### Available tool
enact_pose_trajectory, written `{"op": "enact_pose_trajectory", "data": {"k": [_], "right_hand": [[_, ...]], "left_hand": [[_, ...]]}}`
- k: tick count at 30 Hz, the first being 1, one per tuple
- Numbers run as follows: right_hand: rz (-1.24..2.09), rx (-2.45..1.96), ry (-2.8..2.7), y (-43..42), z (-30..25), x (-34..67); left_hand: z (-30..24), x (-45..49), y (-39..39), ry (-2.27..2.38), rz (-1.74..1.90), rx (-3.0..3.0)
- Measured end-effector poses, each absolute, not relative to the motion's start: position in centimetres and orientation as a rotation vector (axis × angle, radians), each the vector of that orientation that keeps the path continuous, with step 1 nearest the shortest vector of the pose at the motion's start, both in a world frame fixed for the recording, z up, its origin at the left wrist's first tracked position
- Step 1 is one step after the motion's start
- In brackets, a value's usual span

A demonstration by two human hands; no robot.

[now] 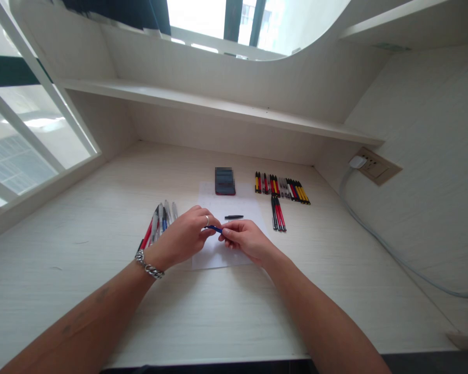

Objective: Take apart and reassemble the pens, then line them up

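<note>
A short blue pen [213, 228], perhaps only a part of one, is held just above the white paper [208, 259]. My right hand [248, 240] pinches its right end between thumb and fingers. My left hand [189, 235], with a ring and a chain bracelet, is closed around its left end; the fingers partly cover it. On the paper just beyond my fingertips lies a black pen piece [234, 217]. Left of my left hand, a loose bunch of clear, red and blue pens [155, 226] lies on the desk, partly hidden by that hand.
Behind the paper lies a dark phone [225, 182]. A row of black, red, yellow and clear pens [282, 188] is at the back right, with several red and black pens [278, 214] below it. A cable [374, 236] hangs from a wall socket [377, 166]. A shelf [218, 106] overhangs the back.
</note>
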State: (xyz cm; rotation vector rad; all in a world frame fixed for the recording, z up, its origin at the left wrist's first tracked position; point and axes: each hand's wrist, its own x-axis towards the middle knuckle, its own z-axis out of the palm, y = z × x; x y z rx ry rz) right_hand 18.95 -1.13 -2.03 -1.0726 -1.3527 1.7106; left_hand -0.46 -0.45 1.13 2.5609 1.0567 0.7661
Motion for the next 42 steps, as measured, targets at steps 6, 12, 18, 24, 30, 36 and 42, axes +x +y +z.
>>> {"op": "enact_pose_trajectory", "data": {"k": [6,12,18,24,30,36,42], "right_hand": [[1.309,-1.276,-1.597,-0.7,-1.4,20.9],[0.623,-1.526,-1.911,-0.7,-1.1,22.0],[0.511,-1.577,-2.068,-0.6,-2.4,20.9],[0.481,-1.567,-2.020,-0.5,-1.8,21.2],[0.716,-1.279,-1.938,-1.3,-0.4,20.8],[0.710,-1.342,-1.988,-1.1,0.1,21.8],[0.652,-1.512,-2.100,-0.8,0.5,23.4]], "left_hand": [[1.0,-0.8,0.0,1.178,0.801,2.485],[0.5,-0.9,0.4,1.244,0.732,2.436],[0.1,-0.6,0.3,1.224,0.743,2.421],[-0.2,-0.4,0.3,1.195,0.777,2.405],[-0.4,0.4,-0.2,1.146,0.822,2.369],[-0.7,0.5,-0.2,1.144,0.796,2.347],[-1.2,0.4,-0.1,1.152,0.633,2.418]]}}
